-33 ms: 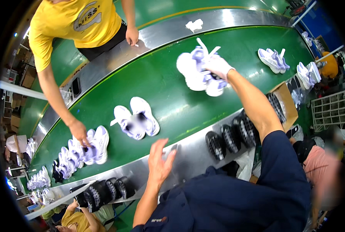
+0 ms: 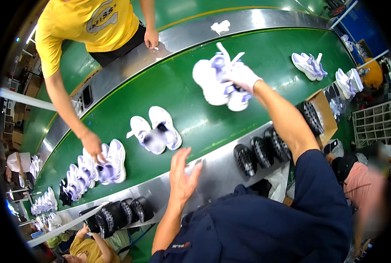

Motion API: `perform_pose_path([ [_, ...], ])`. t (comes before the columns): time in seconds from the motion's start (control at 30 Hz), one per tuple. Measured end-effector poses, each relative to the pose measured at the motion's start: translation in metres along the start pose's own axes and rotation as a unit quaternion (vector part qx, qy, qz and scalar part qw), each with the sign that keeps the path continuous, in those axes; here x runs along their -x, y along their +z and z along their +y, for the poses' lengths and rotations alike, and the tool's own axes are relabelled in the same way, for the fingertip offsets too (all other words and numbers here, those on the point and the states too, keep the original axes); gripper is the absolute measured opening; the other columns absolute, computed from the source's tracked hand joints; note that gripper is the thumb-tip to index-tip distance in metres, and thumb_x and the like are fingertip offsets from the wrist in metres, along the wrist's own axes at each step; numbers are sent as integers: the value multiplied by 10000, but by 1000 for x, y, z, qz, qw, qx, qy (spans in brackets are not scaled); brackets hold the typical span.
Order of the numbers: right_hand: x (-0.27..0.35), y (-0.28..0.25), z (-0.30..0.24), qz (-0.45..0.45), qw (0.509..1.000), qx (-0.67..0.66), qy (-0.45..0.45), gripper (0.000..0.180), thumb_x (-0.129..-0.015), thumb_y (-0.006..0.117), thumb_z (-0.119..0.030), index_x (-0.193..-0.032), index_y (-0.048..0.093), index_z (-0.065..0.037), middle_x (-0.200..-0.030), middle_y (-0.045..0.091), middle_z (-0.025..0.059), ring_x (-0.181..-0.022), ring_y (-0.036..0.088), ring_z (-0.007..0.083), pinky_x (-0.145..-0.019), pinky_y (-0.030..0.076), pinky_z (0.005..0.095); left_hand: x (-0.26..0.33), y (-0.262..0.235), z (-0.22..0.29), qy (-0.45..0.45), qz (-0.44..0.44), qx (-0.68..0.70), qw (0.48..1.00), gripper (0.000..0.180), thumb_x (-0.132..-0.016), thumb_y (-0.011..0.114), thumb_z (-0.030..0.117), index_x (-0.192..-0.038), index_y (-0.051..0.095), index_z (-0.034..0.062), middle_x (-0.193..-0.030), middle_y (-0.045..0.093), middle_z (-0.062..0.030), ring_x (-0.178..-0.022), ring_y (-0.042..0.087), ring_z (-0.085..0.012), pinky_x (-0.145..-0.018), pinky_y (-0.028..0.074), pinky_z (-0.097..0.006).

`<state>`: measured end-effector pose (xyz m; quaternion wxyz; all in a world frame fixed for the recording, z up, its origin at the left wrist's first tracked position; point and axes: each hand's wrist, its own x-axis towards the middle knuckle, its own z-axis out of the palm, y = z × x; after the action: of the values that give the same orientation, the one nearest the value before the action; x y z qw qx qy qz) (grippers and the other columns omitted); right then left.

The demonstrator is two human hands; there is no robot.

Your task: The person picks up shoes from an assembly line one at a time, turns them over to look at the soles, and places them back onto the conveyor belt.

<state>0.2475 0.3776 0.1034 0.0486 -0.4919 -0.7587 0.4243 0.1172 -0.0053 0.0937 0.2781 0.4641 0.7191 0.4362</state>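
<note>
My right hand point(image 2: 243, 77), in a white glove, is closed on a pair of white and lilac sneakers point(image 2: 213, 87) with pale straps or tongues sticking up. The pair is over the green conveyor belt point(image 2: 265, 52); whether it touches the belt I cannot tell. My bare left hand point(image 2: 182, 179) is empty, thumb and fingers apart, above the metal ledge point(image 2: 213, 175). Just beyond it, another pair of white and lilac sneakers point(image 2: 162, 120) rests on the belt, partly blurred.
Across the belt, a co-worker's hand point(image 2: 92, 147) touches sneakers point(image 2: 116, 160) in a row at left. Black studded shoe-shaped pieces point(image 2: 262, 153) stand on the near ledge, beside a cardboard box point(image 2: 329, 115). More sneakers point(image 2: 308, 66) lie far right. A phone point(image 2: 87, 96) lies on the far ledge.
My right hand and its sneakers have shifted slightly left. My left hand has moved a little to the right. The pair on the belt appears slightly higher in the picture.
</note>
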Motion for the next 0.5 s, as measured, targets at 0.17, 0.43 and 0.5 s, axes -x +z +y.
perform_pose_path([
  [0.17,154,119,-50,-5,982,134,-131,334,-741,668,-383,-691,736,-59,-690,686,180,-668,709,322,-661,575,440,23,-12,0,36,85,-22,996,760,-891,783,256,-1517,421,22,-1511,442,-217,-1362,459,-373,-1023,482,-445],
  [0.43,297,309,-39,-120,975,188,-13,325,-863,660,-315,-911,761,-10,-921,738,223,-912,730,377,-833,582,458,142,-34,-118,-125,45,36,990,805,-864,780,294,-1530,417,26,-1431,516,-206,-1318,512,-344,-1030,477,-462],
  [0.5,310,336,-24,-24,988,123,-91,325,-894,654,-322,-841,738,-12,-853,722,222,-890,710,401,-809,561,488,152,-44,-134,-185,30,98,977,742,-870,776,240,-1494,445,14,-1396,533,-191,-1314,515,-314,-1016,503,-439],
])
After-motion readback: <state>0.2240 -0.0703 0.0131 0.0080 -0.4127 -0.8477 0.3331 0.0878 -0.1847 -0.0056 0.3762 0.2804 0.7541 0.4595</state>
